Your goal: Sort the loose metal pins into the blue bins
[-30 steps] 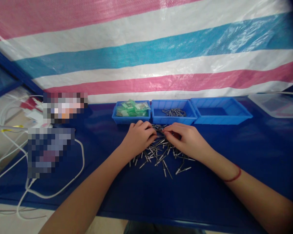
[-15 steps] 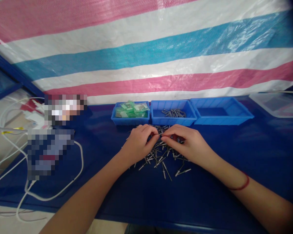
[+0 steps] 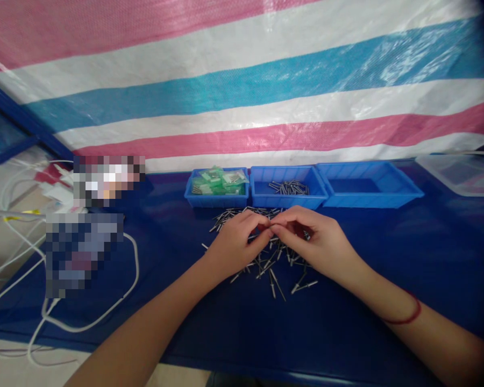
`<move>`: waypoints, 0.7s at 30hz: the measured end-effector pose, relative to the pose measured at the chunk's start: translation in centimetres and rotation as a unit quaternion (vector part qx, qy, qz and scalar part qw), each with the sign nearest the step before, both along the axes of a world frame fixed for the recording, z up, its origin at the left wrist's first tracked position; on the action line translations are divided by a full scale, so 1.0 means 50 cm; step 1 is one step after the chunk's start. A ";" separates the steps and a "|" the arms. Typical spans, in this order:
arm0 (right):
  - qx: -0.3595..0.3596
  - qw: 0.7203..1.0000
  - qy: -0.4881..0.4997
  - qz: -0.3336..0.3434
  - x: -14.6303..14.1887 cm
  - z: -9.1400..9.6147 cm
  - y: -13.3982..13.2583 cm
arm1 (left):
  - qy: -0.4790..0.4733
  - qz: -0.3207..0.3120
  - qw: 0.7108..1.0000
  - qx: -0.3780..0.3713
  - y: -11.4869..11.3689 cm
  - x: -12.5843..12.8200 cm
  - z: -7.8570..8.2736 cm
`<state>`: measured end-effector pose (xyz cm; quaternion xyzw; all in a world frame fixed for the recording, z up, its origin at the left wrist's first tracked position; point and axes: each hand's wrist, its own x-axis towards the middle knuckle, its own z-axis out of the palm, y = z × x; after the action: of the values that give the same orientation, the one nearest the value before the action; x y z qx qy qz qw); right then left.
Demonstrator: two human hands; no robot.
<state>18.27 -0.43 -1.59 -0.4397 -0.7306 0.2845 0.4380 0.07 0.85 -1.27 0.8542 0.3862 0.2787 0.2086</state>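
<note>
My left hand and my right hand meet fingertip to fingertip above a scattered pile of blind rivets. Thumb and forefinger are pinched on each hand. Between the tips is a thin, dark piece, apparently a blind rivet, almost fully covered by the fingers. Beneath and around both hands lie the loose rivets, with thin dark stems and pale bodies. Just behind the pile, the middle blue bin holds a small heap of similar metal pieces.
Left of the middle bin, another blue bin contains green-and-clear packets. A third blue bin adjoins on the right, beside a clear plastic lid or tray. White cables loop across the left side of the blue table.
Both hands have shifted slightly right, and their fingertips have come together. The thin piece that showed between them is now mostly covered. More rivets show left of my left hand.
</note>
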 end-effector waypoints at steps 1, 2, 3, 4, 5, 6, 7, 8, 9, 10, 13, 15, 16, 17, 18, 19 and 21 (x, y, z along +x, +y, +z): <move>0.012 1.000 -0.005 0.005 0.000 0.000 -0.001 | 0.001 -0.005 1.000 0.001 0.000 0.000 0.000; 0.025 1.000 -0.011 0.013 0.000 0.000 -0.002 | 0.001 -0.008 1.000 0.001 0.001 0.001 0.000; 0.039 0.999 -0.014 0.022 0.000 0.000 -0.003 | 0.001 -0.011 1.000 -0.001 0.001 0.001 0.001; 0.052 0.998 -0.015 0.033 0.001 0.001 -0.004 | 0.000 -0.016 1.000 -0.003 0.002 0.001 0.003; 0.061 0.997 -0.016 0.043 0.001 0.001 -0.005 | 0.000 -0.022 1.000 -0.006 0.002 0.001 0.004; 0.067 0.996 -0.017 0.051 0.001 0.002 -0.005 | -0.001 -0.029 1.000 -0.009 0.002 0.001 0.005; 0.071 0.996 -0.017 0.056 0.002 0.003 -0.005 | -0.002 -0.033 0.999 -0.011 0.002 0.000 0.006; 0.075 0.995 -0.018 0.059 0.003 0.004 -0.005 | -0.003 -0.034 0.999 -0.013 0.002 0.000 0.007; 0.078 0.995 -0.020 0.059 0.004 0.006 -0.004 | -0.004 -0.032 0.999 -0.013 0.001 -0.001 0.007; 0.081 0.995 -0.022 0.058 0.006 0.007 -0.004 | -0.005 -0.026 1.000 -0.013 0.001 -0.002 0.008; 0.091 0.994 -0.033 0.056 0.010 0.008 0.000 | -0.017 -0.004 1.000 -0.003 0.001 -0.006 0.009; 0.096 0.993 -0.039 0.052 0.013 0.007 0.002 | -0.025 0.001 1.000 0.004 0.002 -0.009 0.010; 0.097 0.993 -0.041 0.047 0.014 0.006 0.003 | -0.028 0.003 1.000 0.006 0.002 -0.010 0.011; 0.097 0.993 -0.043 0.041 0.014 0.005 0.004 | -0.030 0.006 1.000 0.006 0.002 -0.010 0.012; 0.095 0.994 -0.044 0.036 0.014 0.004 0.004 | -0.033 0.010 0.999 0.007 0.001 -0.010 0.014; 0.092 0.994 -0.045 0.031 0.013 0.003 0.004 | -0.037 0.014 0.999 0.007 0.001 -0.010 0.015; 0.080 0.995 -0.048 0.023 0.011 0.000 0.004 | -0.044 0.022 0.999 0.014 -0.001 -0.007 0.016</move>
<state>18.81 -0.23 -1.58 -0.3991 -0.7813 0.2137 0.4296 -0.30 0.81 -0.48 0.8350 0.3919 0.3259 0.2075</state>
